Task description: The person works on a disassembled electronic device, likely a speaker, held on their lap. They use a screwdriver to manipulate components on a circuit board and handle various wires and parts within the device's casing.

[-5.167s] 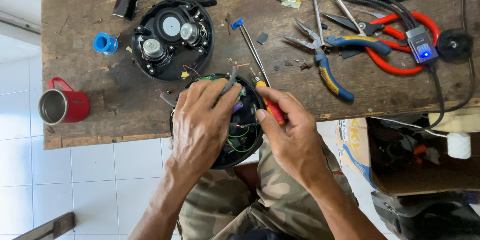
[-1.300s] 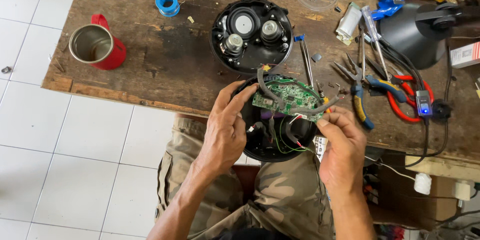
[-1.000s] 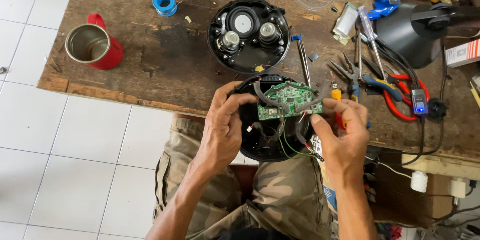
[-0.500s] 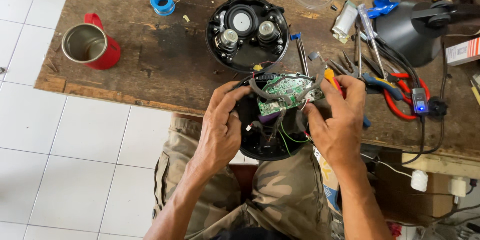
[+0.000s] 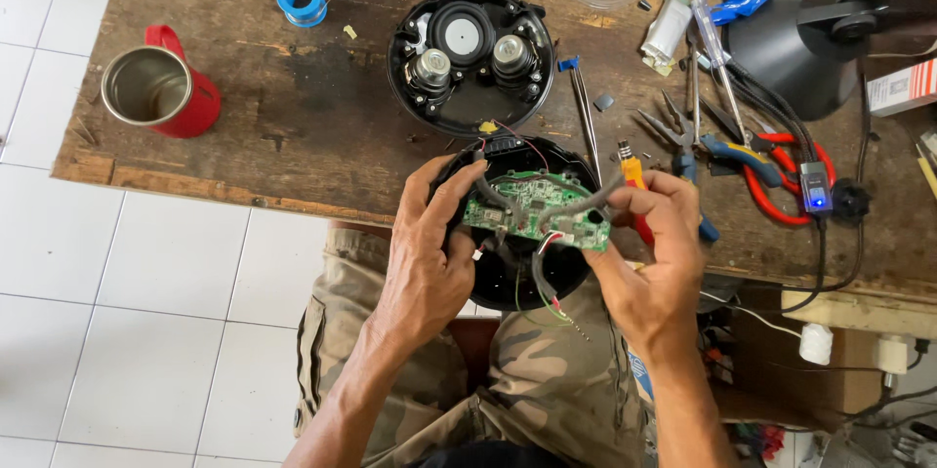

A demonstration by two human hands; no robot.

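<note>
Your left hand (image 5: 429, 263) fingers grip the black shell (image 5: 508, 278) at the tabletop (image 5: 293, 126) edge | your right hand (image 5: 659, 258) fingers pinch the green board (image 5: 537, 214) over it, a screwdriver (image 5: 634, 185) tucked in | speaker half (image 5: 468, 58) just beyond

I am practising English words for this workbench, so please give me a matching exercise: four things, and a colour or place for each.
Things:
1. mug
2. tape roll
3. circuit board
4. screwdriver

Descriptions:
a. green, between both hands
b. blue, near the table's far edge
c. in the right hand
d. red, at the table's left end

Pairs: 1-d, 2-b, 3-a, 4-c
</note>
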